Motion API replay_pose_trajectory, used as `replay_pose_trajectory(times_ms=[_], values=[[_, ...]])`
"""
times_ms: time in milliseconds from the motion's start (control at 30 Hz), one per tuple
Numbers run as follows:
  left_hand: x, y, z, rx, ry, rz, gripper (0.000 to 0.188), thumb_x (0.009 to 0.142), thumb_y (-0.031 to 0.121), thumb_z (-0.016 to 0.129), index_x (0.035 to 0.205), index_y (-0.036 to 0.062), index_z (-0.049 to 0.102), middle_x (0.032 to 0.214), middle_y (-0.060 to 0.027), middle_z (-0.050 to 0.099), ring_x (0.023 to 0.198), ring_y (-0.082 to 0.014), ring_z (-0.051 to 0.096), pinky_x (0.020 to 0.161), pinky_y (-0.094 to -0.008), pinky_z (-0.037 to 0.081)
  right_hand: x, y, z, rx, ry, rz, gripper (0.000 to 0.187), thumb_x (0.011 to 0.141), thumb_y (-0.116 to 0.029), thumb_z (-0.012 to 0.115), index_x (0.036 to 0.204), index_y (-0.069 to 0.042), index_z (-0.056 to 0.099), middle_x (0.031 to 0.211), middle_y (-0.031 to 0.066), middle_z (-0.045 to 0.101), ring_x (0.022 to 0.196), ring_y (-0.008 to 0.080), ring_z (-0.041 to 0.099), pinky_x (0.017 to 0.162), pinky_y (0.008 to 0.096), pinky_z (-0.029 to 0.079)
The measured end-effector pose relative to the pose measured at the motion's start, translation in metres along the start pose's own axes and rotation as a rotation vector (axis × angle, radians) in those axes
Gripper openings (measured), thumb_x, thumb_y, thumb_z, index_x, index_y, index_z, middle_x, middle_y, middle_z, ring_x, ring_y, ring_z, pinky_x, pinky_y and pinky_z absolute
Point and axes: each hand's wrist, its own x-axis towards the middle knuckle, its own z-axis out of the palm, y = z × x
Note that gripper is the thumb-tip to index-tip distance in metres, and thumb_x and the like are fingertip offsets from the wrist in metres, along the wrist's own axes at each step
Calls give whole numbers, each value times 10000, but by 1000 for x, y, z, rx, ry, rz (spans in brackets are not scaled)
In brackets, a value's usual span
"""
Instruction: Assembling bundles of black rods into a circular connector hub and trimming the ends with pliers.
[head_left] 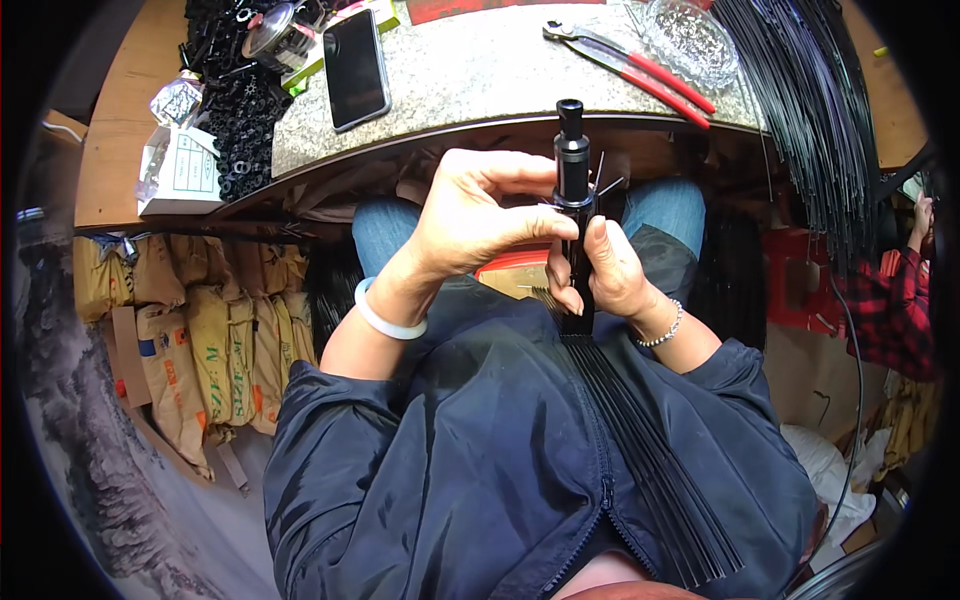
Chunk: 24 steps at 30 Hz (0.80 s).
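Just off the near edge of the worktop (470, 70), above the person's lap, a glossy black tube (573, 165) stands roughly upright, its round body stepped and ringed, with a narrower knob on top. The left hand (462, 215) pinches its side between thumb and fingers; the right hand (615, 270) is closed around its darker lower length. Below, thin, straight black strips (650, 460) fan down over the smooth dark cloth of the jacket (450, 430); where they meet the tube is hard to tell.

The worktop is wood, with a pale, speckled, stone-like slab in the middle. A flat black phone (356, 70) lies toward the slab's left end. Near its right end are metal pliers (640, 75) with red handles, beside a clear, cut-glass dish (690, 45) whose contents are unclear. A thick bundle of slender black rods (815, 110) spills over the worktop's near edge at the right.

At the left, small black parts (235, 120) lie heaped beside a white carton (182, 170) at the near edge. Lower down, creased tan and yellowish sacks (225, 350) stand packed together. At far right, another person's red-and-black checked sleeve (890, 310) shows.
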Motion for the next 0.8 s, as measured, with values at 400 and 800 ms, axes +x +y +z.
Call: replay_pose_trajectory(times_ms=[400,800], values=[[1,-2,4,53,-17,151,479,661,-51,740,1116,-46,588,955,-123,659,882,-168,627,802,-297,512,2,1,1,-64,-32,-45,678,930,-566,246,701,-4,547,528,50,535,432,87,494,423,203,393],[4,4,3,24,20,78,409,638,-58,759,1025,-64,626,913,-110,661,833,-162,636,776,-286,511,6,-2,-1,-28,-29,-19,686,927,-574,249,690,0,540,521,51,531,422,93,485,415,206,388]])
